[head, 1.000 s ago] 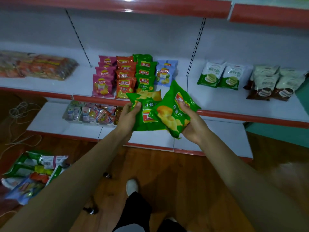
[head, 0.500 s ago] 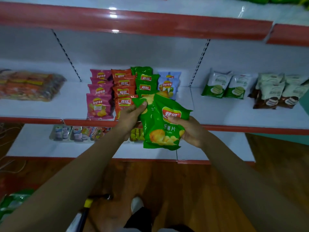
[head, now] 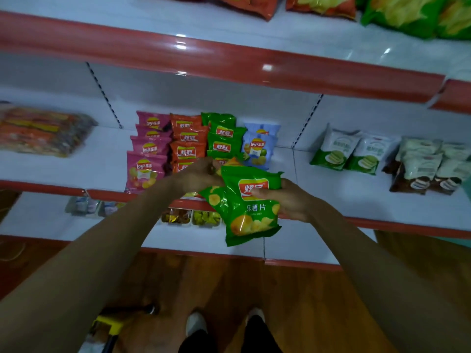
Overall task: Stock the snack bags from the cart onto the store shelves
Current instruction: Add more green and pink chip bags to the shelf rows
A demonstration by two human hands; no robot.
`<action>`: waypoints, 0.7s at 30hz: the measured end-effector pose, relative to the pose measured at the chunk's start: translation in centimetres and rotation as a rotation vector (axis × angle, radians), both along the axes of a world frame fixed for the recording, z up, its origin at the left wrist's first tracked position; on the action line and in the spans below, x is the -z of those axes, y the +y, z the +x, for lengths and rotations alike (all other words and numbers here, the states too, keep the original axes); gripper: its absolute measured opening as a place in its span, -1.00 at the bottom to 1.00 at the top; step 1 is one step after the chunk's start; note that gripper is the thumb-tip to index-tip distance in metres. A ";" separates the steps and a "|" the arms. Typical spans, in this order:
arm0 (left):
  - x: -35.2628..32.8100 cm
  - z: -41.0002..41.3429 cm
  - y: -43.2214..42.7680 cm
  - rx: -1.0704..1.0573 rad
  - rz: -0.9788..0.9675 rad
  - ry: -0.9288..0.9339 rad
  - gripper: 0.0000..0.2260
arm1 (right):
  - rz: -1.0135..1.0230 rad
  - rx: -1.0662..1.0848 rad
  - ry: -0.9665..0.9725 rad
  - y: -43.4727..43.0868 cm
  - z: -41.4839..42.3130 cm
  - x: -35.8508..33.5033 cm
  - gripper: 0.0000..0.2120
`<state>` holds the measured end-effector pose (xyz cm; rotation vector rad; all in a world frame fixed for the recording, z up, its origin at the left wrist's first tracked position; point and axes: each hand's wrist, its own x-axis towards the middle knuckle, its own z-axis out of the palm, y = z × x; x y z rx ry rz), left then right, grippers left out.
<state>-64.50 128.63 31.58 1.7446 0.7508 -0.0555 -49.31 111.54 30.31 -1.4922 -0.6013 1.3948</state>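
right hand [head: 288,200] has its thumb clamped across the logo of a green chip bag [head: 251,215], left hand [head: 196,175] is curled round the top of a second green bag [head: 212,197] tucked behind it, both bags up in front of the middle shelf [head: 356,194], right by the green row [head: 224,138]

White shelves [head: 344,184] with glossy red edges stand on a brown wooden floor [head: 293,296].

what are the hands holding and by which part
The right hand grips the front green chip bag by its right edge. The left hand holds a second green bag behind it, near its top.
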 end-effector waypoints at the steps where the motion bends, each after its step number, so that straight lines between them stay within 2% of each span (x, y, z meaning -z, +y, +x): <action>1: 0.3 0.1 -0.1 -0.011 -0.001 0.012 -0.59 | 0.013 0.041 0.025 0.4 0.2 0.1 -0.55; 4: 1.6 -0.6 -0.7 -0.078 -0.058 0.009 -0.62 | 0.018 0.232 0.076 1.4 1.2 0.6 -0.47; 6: 3.1 -1.5 -0.9 -0.148 -0.102 0.000 -0.71 | -0.018 0.391 0.056 1.9 2.3 1.2 -0.55; 8: 4.6 -2.9 -1.2 -0.273 -0.160 0.007 -0.86 | -0.082 0.548 -0.013 2.4 3.5 2.4 -0.61; 11: 7.2 -4.7 -1.9 -0.444 -0.226 0.006 -0.88 | -0.192 0.703 -0.125 2.9 4.6 4.9 -0.58; 16: 11.8 -7.6 -4.8 -0.718 -0.407 0.036 -0.71 | -0.212 0.682 -0.119 4.4 4.7 9.7 -0.73; 21: 15.3 -8.0 -7.9 -0.872 -0.576 -0.094 -0.85 | -0.075 0.548 -0.199 9.9 4.6 13.0 -0.78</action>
